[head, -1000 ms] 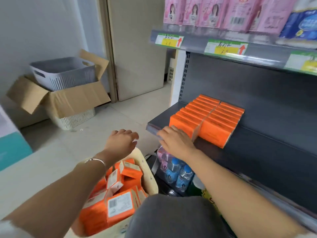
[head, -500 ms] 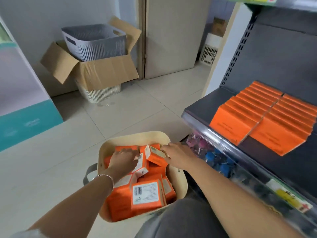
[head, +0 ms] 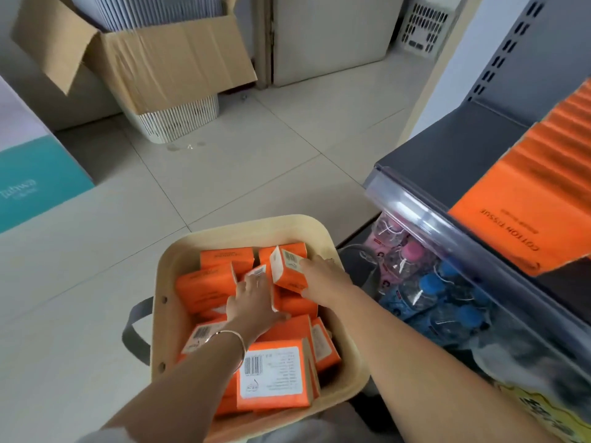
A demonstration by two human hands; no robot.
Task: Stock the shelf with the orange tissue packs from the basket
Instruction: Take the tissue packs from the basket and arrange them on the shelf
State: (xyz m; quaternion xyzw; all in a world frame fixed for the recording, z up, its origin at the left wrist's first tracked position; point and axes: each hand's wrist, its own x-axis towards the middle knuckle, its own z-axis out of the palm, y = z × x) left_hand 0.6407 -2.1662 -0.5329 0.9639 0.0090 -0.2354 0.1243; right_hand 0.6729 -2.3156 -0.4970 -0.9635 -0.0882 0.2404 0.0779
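- Orange tissue packs [head: 271,375] lay in basket [head: 230,231], 6 o'clock; shelf [head: 447,148], 3 o'clock.
- Hands had returned from shelf; right hand [head: 326,279] gripped one pack [head: 286,266]; left hand [head: 252,302] grip indeterminate; next load started.

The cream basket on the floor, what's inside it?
Jumbled orange tissue packs fill the basket, some showing barcode labels. The right hand grips one pack; the left hand rests on others. The bottom and lower packs are covered.
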